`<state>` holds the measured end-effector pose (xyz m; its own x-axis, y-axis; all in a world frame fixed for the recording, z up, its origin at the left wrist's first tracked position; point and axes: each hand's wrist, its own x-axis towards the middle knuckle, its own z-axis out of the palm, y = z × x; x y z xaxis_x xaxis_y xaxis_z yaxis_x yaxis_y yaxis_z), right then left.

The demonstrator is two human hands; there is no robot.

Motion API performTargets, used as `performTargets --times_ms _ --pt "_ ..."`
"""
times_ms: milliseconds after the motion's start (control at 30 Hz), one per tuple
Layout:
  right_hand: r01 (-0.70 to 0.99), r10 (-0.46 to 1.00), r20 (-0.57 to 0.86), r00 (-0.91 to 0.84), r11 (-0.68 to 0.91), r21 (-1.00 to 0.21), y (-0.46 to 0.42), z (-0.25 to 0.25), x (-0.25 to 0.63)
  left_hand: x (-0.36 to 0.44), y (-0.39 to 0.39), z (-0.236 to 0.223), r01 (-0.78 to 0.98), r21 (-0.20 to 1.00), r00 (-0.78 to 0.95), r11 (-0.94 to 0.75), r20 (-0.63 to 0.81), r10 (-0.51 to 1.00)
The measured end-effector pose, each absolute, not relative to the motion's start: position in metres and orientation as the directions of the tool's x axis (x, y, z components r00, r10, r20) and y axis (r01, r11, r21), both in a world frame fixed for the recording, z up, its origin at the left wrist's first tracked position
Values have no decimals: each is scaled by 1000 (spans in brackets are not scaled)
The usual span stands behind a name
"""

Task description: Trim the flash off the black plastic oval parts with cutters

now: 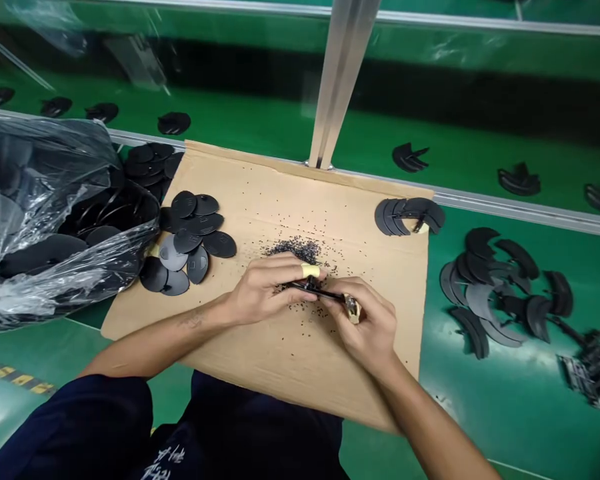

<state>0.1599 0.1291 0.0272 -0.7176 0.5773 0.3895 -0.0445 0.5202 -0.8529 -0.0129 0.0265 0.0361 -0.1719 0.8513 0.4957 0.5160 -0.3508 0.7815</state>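
Left hand (273, 291): fingers clenched on a slim black strip (313, 291), yellow tape (311, 271) around the index finger.
Right hand (369, 327): fingers pinching the strip's other end, by a tan-wrapped tip (353, 309).
Under the hands: black granules (295, 251) scattered across a cardboard sheet (265, 360).
Cardboard's left edge: black discs (220, 244), beside a clear plastic bag (45, 220).
Cardboard's far right corner: curved black pieces (410, 217).
Beyond: a metal rail (505, 203) crossing the green table (530, 413).
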Motion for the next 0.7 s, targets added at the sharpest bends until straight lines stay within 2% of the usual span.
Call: performTargets --times_ms 533,700 --pt "-13 578 337 -743 491 -871 127 27 160 -9 23 38 579 745 -240 -333 545 803" --pt "-11 610 288 -738 416 -909 127 31 159 -11 23 38 499 811 -160 -307 434 887"
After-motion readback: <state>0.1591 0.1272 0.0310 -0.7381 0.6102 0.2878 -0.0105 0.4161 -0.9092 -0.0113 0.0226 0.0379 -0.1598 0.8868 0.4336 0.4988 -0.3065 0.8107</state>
